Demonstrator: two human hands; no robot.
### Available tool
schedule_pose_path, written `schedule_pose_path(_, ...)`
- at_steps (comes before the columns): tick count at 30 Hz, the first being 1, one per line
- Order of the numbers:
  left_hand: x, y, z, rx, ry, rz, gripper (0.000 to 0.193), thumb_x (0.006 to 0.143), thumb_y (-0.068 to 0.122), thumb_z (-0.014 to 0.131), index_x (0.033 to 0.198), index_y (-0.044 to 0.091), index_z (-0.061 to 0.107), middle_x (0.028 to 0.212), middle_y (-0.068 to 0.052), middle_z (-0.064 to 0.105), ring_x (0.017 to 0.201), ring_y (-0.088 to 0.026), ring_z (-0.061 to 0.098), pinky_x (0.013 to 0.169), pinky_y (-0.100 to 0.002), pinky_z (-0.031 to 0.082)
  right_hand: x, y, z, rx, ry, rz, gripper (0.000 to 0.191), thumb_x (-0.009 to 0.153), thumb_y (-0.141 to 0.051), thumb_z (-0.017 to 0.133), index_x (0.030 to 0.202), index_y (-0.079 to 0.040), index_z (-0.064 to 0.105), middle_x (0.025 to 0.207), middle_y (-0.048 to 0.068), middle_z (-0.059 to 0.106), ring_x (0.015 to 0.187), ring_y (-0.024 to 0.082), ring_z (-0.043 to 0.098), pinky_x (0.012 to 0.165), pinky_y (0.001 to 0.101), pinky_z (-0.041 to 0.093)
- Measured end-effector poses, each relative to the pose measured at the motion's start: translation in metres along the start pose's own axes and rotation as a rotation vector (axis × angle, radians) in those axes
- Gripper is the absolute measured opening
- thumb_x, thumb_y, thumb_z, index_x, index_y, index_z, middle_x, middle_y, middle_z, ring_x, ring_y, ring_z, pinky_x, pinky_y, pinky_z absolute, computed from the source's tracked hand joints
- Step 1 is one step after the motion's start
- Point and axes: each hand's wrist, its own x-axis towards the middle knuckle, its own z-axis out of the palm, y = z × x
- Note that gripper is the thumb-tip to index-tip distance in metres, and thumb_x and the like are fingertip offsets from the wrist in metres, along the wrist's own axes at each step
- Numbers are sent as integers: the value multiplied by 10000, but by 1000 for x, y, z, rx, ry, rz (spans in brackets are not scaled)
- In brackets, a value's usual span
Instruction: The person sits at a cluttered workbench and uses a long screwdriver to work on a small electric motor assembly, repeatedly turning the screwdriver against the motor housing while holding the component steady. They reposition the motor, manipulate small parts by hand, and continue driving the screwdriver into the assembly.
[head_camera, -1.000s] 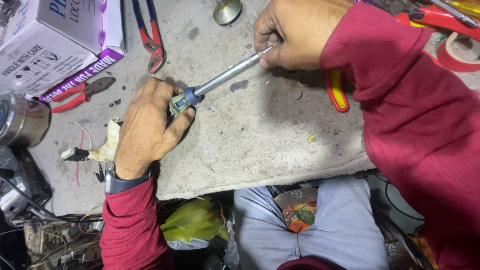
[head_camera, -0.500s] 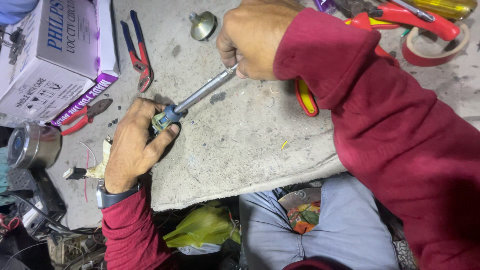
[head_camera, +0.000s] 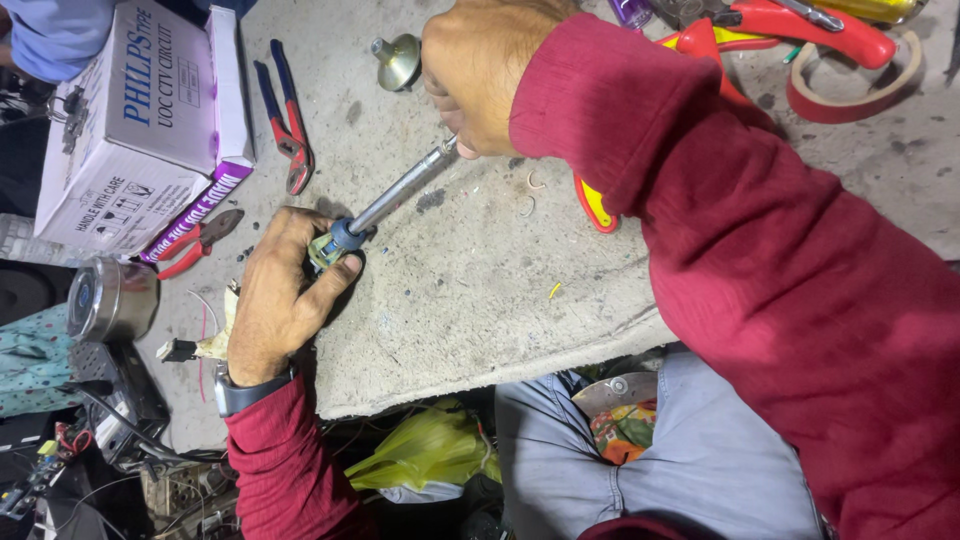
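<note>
My right hand (head_camera: 480, 75) grips the upper end of a metal-shafted tool (head_camera: 400, 190) that slants down to the left across the grey worn bench top (head_camera: 480, 290). The tool's blue tip meets a small greenish part (head_camera: 325, 250) pinched between the fingers of my left hand (head_camera: 280, 300), which rests on the bench. Both arms wear dark red sleeves, and a watch sits on my left wrist.
A white cardboard box (head_camera: 140, 130) lies at the upper left beside blue-and-red pliers (head_camera: 285, 110) and red-handled cutters (head_camera: 195, 245). A metal knob (head_camera: 397, 60), red tools (head_camera: 790, 20), a tape roll (head_camera: 860, 85), a round metal can (head_camera: 110, 300) and a yellow-green bag (head_camera: 425, 450) surround the bench.
The view has shifted, so both hands and the tool sit further left in the picture. The right hand now reaches nearer the top edge; the grip on tool and part is unchanged.
</note>
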Motion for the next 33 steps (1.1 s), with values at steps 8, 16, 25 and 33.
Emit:
schedule_pose_path(8, 1, -2, 1, 1, 5, 4, 360, 870, 248, 726, 1114, -1, 640, 1052, -171, 603, 980, -376, 632, 866, -434, 494, 1, 1, 2, -55, 0, -2, 180, 796, -179, 822, 680, -105, 706, 678, 71, 685, 710, 273, 686, 665, 465, 535)
schedule_pose_path(16, 1, -3, 1, -2, 10, 16, 366, 871, 253, 728, 1120, -2, 649, 1045, -174, 607, 985, -378, 633, 868, -433, 492, -1, -6, -6, -75, -128, 76, 148, 869, -277, 789, 896, -131, 790, 845, 95, 737, 890, 293, 711, 794, 488, 548)
schedule_pose_path(25, 1, -2, 1, 7, 6, 3, 358, 874, 253, 726, 1116, 2, 647, 1036, -173, 607, 976, -374, 634, 861, -429, 492, 0, -11, -8, -118, -217, 124, 234, 973, -314, 679, 973, -106, 785, 857, 129, 746, 904, 321, 715, 848, 514, 532)
schedule_pose_path(33, -1, -7, 0, 25, 22, 37, 368, 878, 266, 734, 1117, -1, 647, 1037, -183, 600, 972, -384, 618, 851, -443, 488, 2, -2, 0, -43, -168, 24, 206, 935, -285, 720, 961, -89, 779, 835, 170, 729, 828, 362, 704, 753, 514, 536)
